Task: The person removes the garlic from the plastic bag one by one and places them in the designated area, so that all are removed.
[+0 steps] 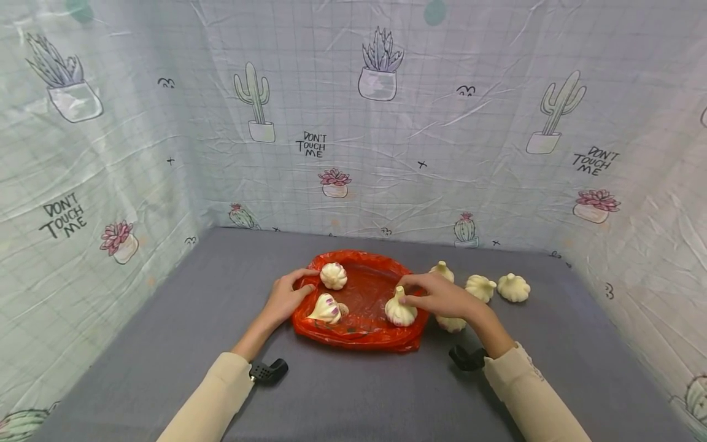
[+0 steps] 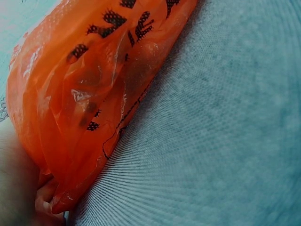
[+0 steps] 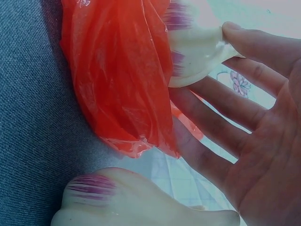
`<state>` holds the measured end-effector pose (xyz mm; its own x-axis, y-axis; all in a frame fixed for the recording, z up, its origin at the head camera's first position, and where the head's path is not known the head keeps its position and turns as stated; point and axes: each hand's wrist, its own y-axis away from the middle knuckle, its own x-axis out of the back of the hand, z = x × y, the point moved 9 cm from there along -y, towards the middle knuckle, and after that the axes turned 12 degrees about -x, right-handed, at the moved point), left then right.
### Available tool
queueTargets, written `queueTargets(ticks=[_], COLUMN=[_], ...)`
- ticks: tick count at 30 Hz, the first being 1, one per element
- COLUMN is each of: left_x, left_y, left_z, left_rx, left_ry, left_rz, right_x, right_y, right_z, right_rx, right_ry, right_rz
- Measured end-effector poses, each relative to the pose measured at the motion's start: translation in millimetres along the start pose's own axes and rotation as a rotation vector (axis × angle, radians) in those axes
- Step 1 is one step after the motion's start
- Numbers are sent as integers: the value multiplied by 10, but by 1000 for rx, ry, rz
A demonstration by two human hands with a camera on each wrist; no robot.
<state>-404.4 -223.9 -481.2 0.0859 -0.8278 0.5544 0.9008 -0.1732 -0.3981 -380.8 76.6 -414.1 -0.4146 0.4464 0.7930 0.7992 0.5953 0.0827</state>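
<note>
A red plastic bag [image 1: 367,341] lies with its mouth spread wide. My left hand [image 1: 287,294] grips its left rim; in the left wrist view the bag's side [image 2: 70,108] hides most of the fingers. Thumb and fingertips of my right hand [image 1: 439,294] pinch a garlic bulb [image 1: 400,310] by its stem, over the right part of the bag's mouth. The right wrist view shows this purple-streaked bulb partly behind the red plastic [image 3: 120,70]. Inside the bag, toward the left, sit a whitish garlic bulb [image 1: 333,275] and a purple-marked one [image 1: 324,308].
Several more garlic bulbs lie right of the bag, one at the far right [image 1: 513,288] and one under my right wrist [image 1: 451,324]. A grey tabletop [image 1: 353,399] carries everything. Printed curtains [image 1: 353,209] hang along the back and both sides.
</note>
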Motion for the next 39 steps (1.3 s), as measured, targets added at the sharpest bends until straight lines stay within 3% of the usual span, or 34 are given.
queueTargets(ticks=[7, 16, 31, 39], left_x=[-9, 32, -5, -11], left_y=[-10, -46, 32, 8], left_z=[-8, 43, -32, -16], left_rx=[12, -25, 16, 4], left_ry=[9, -6, 15, 20], left_rz=[5, 17, 14, 4], right_x=[-16, -106, -140, -140], right_y=[-6, -69, -58, -50], right_z=[6, 1, -52, -17], right_rx=[0, 33, 71, 44], right_ry=[8, 10, 21, 15], right_rz=[2, 15, 11, 14])
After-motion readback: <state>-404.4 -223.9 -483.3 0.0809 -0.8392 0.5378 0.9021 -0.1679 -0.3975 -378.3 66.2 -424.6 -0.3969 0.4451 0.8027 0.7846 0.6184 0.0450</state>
